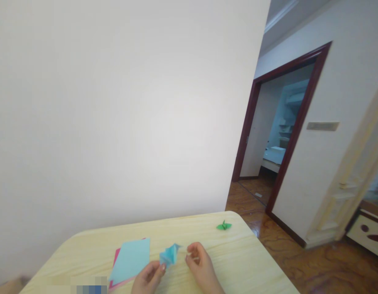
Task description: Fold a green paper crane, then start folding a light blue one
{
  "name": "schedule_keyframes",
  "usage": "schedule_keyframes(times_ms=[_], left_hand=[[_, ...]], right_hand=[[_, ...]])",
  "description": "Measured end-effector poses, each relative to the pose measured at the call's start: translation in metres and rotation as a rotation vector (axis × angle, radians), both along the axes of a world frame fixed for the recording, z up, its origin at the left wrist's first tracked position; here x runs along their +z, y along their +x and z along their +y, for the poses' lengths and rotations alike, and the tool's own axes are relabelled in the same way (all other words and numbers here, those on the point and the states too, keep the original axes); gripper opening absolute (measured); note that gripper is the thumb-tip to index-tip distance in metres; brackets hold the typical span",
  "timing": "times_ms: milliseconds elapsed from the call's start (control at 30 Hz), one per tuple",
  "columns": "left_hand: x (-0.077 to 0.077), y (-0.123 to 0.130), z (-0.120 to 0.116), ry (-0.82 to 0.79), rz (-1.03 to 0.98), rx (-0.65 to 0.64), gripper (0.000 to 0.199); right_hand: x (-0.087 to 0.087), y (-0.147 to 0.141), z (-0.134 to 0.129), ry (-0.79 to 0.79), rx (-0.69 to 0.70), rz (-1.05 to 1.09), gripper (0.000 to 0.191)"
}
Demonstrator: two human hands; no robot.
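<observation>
Between thumb and fingers, my left hand (149,277) pinches a partly folded piece of blue origami paper (169,255) by its lower left corner, above the table. Just right of the blue paper, my right hand (201,263) is apart from it, with curled fingers and a gap between thumb and fingertips; nothing shows in it. A stack of paper sheets (132,259) lies left of my left hand, light blue on top with pink edges showing beneath. A small green folded paper crane (224,226) sits near the far right corner of the table.
The light wooden table (189,228) has rounded corners and stands against a white wall (130,114). To the right, a dark red door frame (287,171) opens onto another room. Part of an arm or leg (12,284) shows at the lower left edge.
</observation>
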State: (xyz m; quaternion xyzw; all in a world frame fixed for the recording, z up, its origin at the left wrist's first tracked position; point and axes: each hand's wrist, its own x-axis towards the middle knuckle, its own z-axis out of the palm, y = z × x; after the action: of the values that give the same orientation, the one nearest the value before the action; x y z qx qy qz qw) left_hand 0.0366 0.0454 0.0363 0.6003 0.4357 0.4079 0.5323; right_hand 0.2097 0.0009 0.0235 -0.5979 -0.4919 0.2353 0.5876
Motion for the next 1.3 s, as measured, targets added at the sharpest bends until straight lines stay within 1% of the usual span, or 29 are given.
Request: schedule_keyframes(times_ms=[33,67,100,167,233,300,367,467,533,600,733,833,900,967,1033,1100,1200,1233,1300], left_hand=[[0.000,0.000,0.000,0.042,0.017,0.010,0.049],[-0.001,0.000,0.001,0.087,0.035,0.028,0.048],[-0.002,0.001,0.001,0.131,0.055,0.045,0.046],[-0.003,0.002,0.000,0.213,0.093,0.057,0.042],[-0.001,0.003,-0.003,0.269,0.111,0.045,0.039],[0.002,0.004,-0.006,0.293,0.115,0.040,0.039],[0.004,0.004,-0.007,0.299,0.115,0.029,0.039],[0.004,0.004,-0.005,0.256,0.106,0.005,0.040],[0.002,0.003,-0.002,0.193,0.084,-0.008,0.042],[0.002,0.001,0.000,0.126,0.050,-0.036,0.044],[0.006,0.001,-0.005,-0.027,-0.037,-0.088,0.046],[0.008,0.001,-0.011,-0.205,-0.164,-0.121,0.047],[0.008,0.000,-0.012,-0.276,-0.211,-0.111,0.051],[0.005,-0.002,-0.009,-0.265,-0.194,-0.071,0.054],[0.000,-0.004,-0.002,-0.219,-0.156,-0.020,0.057],[-0.006,-0.006,0.005,-0.185,-0.123,-0.003,0.060],[-0.013,-0.005,0.012,-0.060,-0.071,-0.119,0.053],[-0.015,-0.004,0.013,-0.020,-0.061,-0.106,0.051],[-0.017,-0.002,0.013,0.002,-0.047,-0.117,0.048]], right_hand=[[0.003,-0.001,-0.004,0.054,-0.058,-0.126,0.027],[0.008,-0.002,-0.007,0.133,-0.085,-0.272,0.040],[0.012,-0.003,-0.011,0.192,-0.052,-0.421,0.046],[0.022,-0.007,-0.017,0.266,0.036,-0.659,0.044],[0.029,-0.010,-0.021,0.248,0.089,-0.788,0.042],[0.032,-0.012,-0.022,0.196,0.093,-0.818,0.040],[0.033,-0.013,-0.021,0.157,0.082,-0.802,0.034],[0.032,-0.010,-0.020,0.131,0.032,-0.773,0.025],[0.031,-0.006,-0.020,0.120,-0.021,-0.759,0.022],[0.031,-0.002,-0.019,0.123,-0.046,-0.759,0.021],[0.031,0.003,-0.019,0.181,-0.043,-0.789,0.020],[0.034,0.003,-0.020,0.225,-0.033,-0.855,0.026],[0.035,0.001,-0.022,0.256,-0.028,-0.898,0.028],[0.036,-0.002,-0.023,0.293,-0.017,-0.930,0.026],[0.035,-0.006,-0.023,0.327,-0.006,-0.949,0.022],[0.034,-0.009,-0.022,0.354,0.007,-0.959,0.018],[0.029,-0.010,-0.020,0.408,0.005,-0.952,0.015],[0.028,-0.010,-0.020,0.437,-0.006,-0.948,0.014],[0.027,-0.009,-0.019,0.484,-0.026,-0.950,0.014]])
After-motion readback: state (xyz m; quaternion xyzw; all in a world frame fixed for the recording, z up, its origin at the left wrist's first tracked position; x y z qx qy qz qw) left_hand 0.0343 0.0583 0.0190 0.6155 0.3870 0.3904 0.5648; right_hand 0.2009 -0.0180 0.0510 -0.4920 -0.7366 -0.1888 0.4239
